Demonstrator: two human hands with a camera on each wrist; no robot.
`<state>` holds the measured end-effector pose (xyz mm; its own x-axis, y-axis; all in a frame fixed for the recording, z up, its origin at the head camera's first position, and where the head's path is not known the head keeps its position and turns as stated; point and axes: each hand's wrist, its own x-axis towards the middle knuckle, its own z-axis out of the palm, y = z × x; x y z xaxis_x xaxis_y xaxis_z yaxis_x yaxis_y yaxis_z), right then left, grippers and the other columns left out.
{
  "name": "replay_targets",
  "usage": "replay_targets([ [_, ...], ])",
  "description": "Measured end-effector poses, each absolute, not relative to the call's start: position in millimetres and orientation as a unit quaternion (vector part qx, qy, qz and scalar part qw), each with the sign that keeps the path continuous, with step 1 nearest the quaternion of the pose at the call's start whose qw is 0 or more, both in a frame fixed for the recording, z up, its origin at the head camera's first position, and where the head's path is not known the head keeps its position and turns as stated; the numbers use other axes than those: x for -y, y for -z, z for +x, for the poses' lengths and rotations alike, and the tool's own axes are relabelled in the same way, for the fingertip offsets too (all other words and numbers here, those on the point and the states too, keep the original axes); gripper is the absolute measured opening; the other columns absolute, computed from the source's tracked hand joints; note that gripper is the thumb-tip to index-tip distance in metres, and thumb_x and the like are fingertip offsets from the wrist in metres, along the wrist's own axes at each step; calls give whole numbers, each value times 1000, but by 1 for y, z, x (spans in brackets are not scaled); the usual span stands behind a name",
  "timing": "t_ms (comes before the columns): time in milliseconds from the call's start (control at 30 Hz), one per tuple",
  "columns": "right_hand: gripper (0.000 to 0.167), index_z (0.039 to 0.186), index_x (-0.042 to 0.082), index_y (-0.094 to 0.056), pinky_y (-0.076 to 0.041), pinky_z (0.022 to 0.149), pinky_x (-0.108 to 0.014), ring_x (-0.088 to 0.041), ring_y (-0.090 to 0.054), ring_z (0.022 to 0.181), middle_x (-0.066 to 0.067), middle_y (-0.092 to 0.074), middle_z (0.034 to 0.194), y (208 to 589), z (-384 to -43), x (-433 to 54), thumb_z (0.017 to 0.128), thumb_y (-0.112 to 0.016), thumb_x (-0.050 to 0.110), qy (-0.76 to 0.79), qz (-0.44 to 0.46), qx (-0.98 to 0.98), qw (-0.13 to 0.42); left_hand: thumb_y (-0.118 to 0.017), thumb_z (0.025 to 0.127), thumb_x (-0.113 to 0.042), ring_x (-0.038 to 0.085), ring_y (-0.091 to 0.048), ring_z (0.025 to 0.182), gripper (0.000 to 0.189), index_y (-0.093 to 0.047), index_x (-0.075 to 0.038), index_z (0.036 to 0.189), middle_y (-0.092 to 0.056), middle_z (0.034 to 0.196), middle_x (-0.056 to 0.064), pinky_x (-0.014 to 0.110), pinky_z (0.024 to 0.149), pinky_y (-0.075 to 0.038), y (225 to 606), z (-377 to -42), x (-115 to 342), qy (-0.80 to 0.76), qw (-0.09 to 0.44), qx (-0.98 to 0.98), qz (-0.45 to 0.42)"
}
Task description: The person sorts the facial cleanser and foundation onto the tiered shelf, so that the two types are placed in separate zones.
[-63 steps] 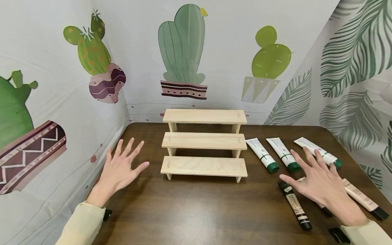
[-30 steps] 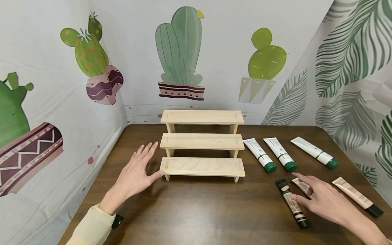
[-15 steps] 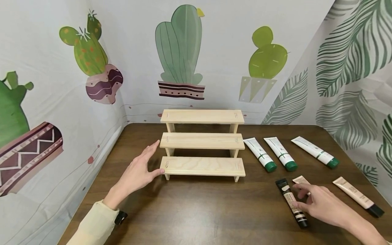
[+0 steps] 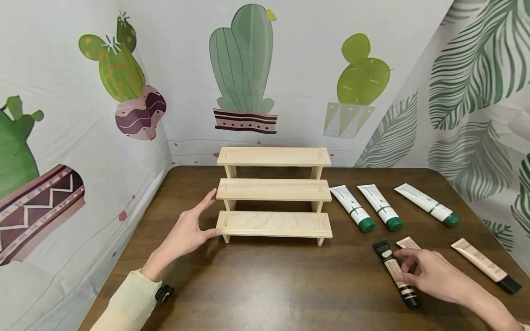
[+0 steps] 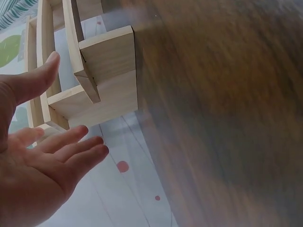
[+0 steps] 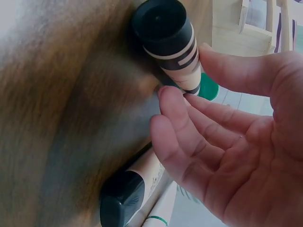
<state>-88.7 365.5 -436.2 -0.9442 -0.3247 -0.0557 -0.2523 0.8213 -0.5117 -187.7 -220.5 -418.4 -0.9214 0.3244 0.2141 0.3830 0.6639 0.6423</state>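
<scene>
My left hand (image 4: 187, 233) is at the left end of the three-tier wooden display stand (image 4: 274, 223). Its thumb touches the bottom shelf's end and its extended fingers reach the middle shelf. In the left wrist view, that palm (image 5: 35, 177) faces the stand's side. At the right, my right hand (image 4: 434, 278) has its thumb and index finger at a black-and-beige cosmetic tube (image 4: 396, 271), which lies on the table. The right wrist view shows the tube's black cap (image 6: 160, 21) between thumb and curled fingers. A smaller beige tube (image 4: 407, 242) is mostly hidden under the right hand.
Several more tubes lie on the brown table (image 4: 265, 285). A beige tube with a black cap (image 4: 484, 264) is right of my right hand. Behind are three white tubes with green caps, including one beside the stand (image 4: 352, 207). A printed curtain (image 4: 298, 73) hangs behind.
My left hand has moved right to the stand's left end. My right hand has come down and left to the black-and-beige tube, its fingers drawing together. The tubes and stand keep their places.
</scene>
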Motion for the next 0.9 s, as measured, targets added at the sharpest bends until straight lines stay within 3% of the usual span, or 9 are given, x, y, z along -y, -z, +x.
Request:
replay_targets([
  [167, 41, 122, -9, -67, -46, 54, -23, 1, -54, 61, 15, -64, 81, 437, -91, -367, 89, -82, 9, 275, -159, -945, 79, -93, 80, -3, 40, -58, 134, 112, -28, -27, 169, -57, 147, 27, 56, 112, -47, 419, -190, 220, 411, 29, 890, -195],
  [333, 39, 123, -14, -65, -46, 50, -23, 0, -52, 58, 12, -66, 82, 437, -96, -369, 92, -80, 5, 296, -171, -936, 87, -92, 79, 2, 39, -61, 130, 112, -30, -24, 169, -60, 144, 27, 52, 107, -52, 421, -191, 218, 443, 15, 875, -195],
  [900, 39, 125, -18, -61, -46, 49, -22, 1, -55, 62, 13, -64, 82, 441, -101, -374, 92, -74, -2, 334, -215, -912, 105, -91, 77, 8, 37, -66, 124, 112, -31, -21, 168, -61, 140, 30, 54, 101, -57, 422, -195, 215, 468, 0, 862, -195],
])
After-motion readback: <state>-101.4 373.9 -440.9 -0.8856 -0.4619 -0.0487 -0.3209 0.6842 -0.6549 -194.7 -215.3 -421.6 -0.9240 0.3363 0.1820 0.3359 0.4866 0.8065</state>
